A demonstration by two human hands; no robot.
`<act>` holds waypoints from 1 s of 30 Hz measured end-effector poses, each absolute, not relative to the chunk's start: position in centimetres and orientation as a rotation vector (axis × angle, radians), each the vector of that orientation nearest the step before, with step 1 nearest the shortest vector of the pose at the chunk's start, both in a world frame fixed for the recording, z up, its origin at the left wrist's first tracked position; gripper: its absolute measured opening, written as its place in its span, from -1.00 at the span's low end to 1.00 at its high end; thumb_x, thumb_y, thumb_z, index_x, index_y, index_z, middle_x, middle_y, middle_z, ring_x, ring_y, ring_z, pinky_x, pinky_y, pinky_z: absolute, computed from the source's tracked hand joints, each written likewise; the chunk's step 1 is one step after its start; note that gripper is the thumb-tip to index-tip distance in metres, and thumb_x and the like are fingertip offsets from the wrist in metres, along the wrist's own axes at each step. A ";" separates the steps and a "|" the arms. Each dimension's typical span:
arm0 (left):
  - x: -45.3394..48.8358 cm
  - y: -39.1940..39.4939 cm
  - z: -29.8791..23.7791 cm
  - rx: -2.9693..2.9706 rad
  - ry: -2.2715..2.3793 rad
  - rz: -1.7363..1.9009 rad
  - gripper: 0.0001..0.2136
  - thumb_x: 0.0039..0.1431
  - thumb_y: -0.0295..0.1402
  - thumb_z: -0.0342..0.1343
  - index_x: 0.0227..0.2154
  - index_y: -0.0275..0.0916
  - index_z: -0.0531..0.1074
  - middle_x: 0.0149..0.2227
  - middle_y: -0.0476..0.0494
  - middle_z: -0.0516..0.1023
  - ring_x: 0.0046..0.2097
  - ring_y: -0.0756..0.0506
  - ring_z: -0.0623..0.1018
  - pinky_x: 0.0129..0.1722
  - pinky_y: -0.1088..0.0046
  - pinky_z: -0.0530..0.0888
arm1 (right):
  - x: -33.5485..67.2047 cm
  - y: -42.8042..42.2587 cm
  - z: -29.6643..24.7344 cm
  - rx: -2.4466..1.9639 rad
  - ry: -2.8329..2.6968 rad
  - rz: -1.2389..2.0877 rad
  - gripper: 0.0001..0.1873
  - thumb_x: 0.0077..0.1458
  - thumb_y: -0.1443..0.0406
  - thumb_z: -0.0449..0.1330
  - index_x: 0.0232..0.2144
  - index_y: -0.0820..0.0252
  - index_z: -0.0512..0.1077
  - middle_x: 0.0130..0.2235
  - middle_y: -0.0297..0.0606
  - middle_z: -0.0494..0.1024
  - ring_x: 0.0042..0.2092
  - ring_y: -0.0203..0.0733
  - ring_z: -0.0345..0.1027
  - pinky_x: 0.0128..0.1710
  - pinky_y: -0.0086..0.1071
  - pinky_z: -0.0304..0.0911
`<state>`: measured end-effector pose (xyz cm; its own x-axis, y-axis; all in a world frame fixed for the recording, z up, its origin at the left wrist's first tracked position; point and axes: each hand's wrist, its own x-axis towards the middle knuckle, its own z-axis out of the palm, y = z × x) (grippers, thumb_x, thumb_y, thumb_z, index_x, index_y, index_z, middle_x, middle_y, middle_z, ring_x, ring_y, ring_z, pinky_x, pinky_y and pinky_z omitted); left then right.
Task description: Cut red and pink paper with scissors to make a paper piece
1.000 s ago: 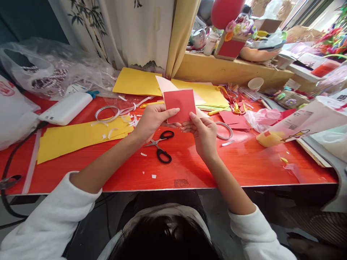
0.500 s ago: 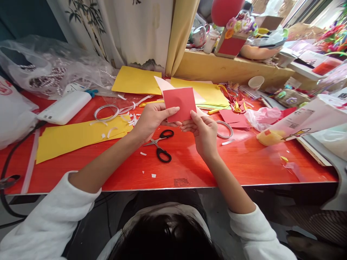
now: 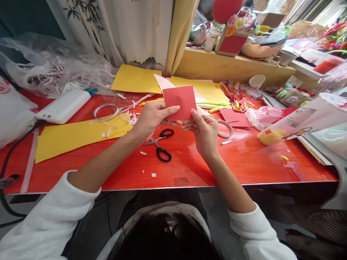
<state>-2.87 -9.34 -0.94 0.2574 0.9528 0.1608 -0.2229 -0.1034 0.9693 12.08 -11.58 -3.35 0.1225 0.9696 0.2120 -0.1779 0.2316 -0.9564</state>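
A red square of paper (image 3: 179, 103) is held up over the table, pinched between both hands. My left hand (image 3: 154, 119) has its thumb flat on the front, near the lower left edge, with the fingers behind. The lower right corner is gripped by my right hand (image 3: 204, 131), thumb in front and fingers curled underneath. Below the hands lie scissors (image 3: 159, 144) with black handles, blades pointing left and apart from both hands. A pale pink sheet (image 3: 163, 82) shows behind the red square, partly hidden by it.
Yellow paper strips (image 3: 67, 141) lie at the left beside a white power bank (image 3: 64, 105). Rolls of tape (image 3: 105, 111) and white scraps are scattered about. More yellow sheets (image 3: 137, 80) are at the back. Red paper pieces (image 3: 235, 118) and a slanted paper cup (image 3: 300, 117) stand right.
The red square is tilted very slightly differently, its upper edge a little higher. Both hands keep the same hold, and the scissors stay where they were.
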 end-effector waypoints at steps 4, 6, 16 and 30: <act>-2.8 -9.4 -0.9 1.274 0.799 1.190 -0.82 0.05 -0.32 0.22 -0.35 -0.36 0.52 -0.34 -0.12 0.60 -0.40 -0.03 0.60 -0.31 0.39 0.60 | 12.1 -11.6 -3.3 -0.963 -1.097 1.053 -0.68 0.01 0.07 0.23 -0.55 0.21 0.45 -0.52 -0.28 0.57 -0.46 -0.26 0.48 -0.47 -0.42 0.42; -2.8 -9.4 -0.9 1.275 0.825 1.183 -0.81 0.05 -0.31 0.21 -0.35 -0.36 0.52 -0.33 -0.12 0.60 -0.40 -0.03 0.61 -0.30 0.39 0.60 | 12.1 -11.6 -3.3 -0.953 -1.093 1.063 -0.67 0.02 0.07 0.21 -0.55 0.21 0.46 -0.52 -0.28 0.56 -0.48 -0.27 0.48 -0.47 -0.42 0.42; -2.9 -9.3 -1.0 1.285 0.834 1.178 -0.80 0.06 -0.28 0.20 -0.33 -0.34 0.51 -0.31 -0.13 0.61 -0.38 -0.05 0.61 -0.28 0.39 0.59 | 12.3 -11.6 -3.3 -0.938 -1.088 1.070 -0.62 0.12 0.07 0.08 -0.53 0.22 0.46 -0.51 -0.26 0.57 -0.46 -0.27 0.49 -0.44 -0.40 0.42; -3.0 -9.3 -0.9 1.285 0.857 1.151 -0.78 0.07 -0.28 0.18 -0.33 -0.37 0.50 -0.37 -0.16 0.62 -0.42 -0.05 0.61 -0.33 0.42 0.58 | 12.5 -11.7 -3.6 -0.943 -1.143 0.995 -0.58 0.10 -0.03 0.09 -0.43 0.18 0.49 -0.45 -0.25 0.58 -0.38 -0.21 0.51 -0.35 -0.34 0.45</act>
<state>-3.03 -9.30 -0.91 0.2517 0.9604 0.1199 -0.1601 -0.0809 0.9838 12.55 -11.67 -3.57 0.1259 0.9549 0.2687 -0.1346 0.2848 -0.9491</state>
